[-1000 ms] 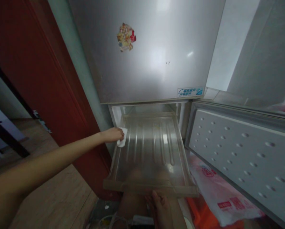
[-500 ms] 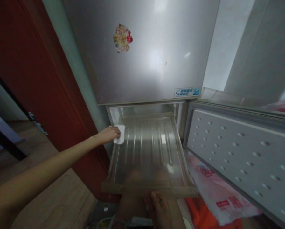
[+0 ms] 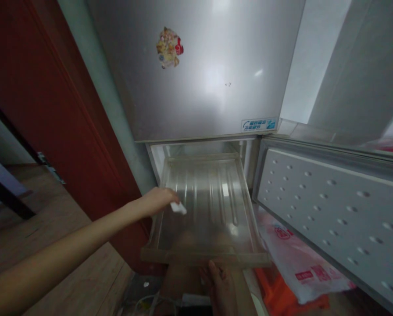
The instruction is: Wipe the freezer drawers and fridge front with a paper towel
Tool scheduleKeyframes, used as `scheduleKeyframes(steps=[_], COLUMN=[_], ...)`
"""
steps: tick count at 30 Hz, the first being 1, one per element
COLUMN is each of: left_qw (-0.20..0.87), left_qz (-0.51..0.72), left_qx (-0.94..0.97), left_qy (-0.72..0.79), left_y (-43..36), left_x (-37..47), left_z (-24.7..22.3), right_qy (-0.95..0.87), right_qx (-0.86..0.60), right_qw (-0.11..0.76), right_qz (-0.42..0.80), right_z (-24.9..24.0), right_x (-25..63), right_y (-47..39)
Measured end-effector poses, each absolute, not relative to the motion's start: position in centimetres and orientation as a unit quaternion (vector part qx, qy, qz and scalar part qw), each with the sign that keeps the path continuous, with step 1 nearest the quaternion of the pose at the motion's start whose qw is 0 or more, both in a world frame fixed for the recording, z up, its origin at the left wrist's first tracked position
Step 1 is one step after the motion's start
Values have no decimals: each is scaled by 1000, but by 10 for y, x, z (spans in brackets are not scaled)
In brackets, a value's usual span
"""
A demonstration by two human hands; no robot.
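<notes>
A clear plastic drawer (image 3: 203,258) sticks out of the lower compartment of a silver fridge (image 3: 199,101). Over the drawer's left side, my left hand (image 3: 165,199) grips a small white cloth (image 3: 178,208), fingers closed round it. At the bottom centre my right hand (image 3: 220,281) is under the drawer's front rim, thumb up against it; its other fingers are partly hidden. Ridges run along the drawer floor, and nothing lies in it.
The fridge's lower door (image 3: 318,210) stands wide open on the right. Below it are a white and red plastic bag (image 3: 301,259) and an orange object (image 3: 278,294). A red-brown door (image 3: 71,131) is at the left.
My left hand has moved right and slightly down with the cloth, off the drawer's left edge. My right hand is in nearly the same place.
</notes>
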State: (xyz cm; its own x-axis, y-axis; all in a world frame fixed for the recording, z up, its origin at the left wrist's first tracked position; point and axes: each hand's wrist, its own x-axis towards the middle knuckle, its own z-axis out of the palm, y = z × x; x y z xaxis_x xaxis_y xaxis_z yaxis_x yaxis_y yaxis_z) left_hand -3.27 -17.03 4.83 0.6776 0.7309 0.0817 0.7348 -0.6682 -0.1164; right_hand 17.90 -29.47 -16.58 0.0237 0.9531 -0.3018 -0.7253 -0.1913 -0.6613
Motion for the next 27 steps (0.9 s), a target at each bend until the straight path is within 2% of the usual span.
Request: scheduleKeyframes(steps=[4,7,12,15,18,21,24,27], left_qw=[133,132,15,-76,-171,-359,-590,-679], left_qz=[-116,-132,-55,-72,-192,-301,-258,-296], left_qx=[-879,-869,-870,-875,-846,-764,-684,-543], left_qy=[-442,-459,-489,-472,-467,-444,-343,-395], left_y=[-154,-151,-158,-176,-216,-276,-323,-333], left_x=[17,50,73,65,50,36,29,36], left_z=[74,43,-24,-26,-10,-9,-40,-86], right_qy=[-180,-177,-134,-141,-140,-153,-161,-154], right_qx=[-371,-370,-358,-358,-370,-370,-372,-396], right_qw=[618,621,614,611,614,608,622,633], right_qz=[669,668,691,692,683,685,670,647], right_z=[-159,-153,-154,-156,-151,-142,-134,-126], right_x=[180,179,178,178,178,179,179,180], right_y=[-296,-298,-298,-299,-300,-301,-301,-301])
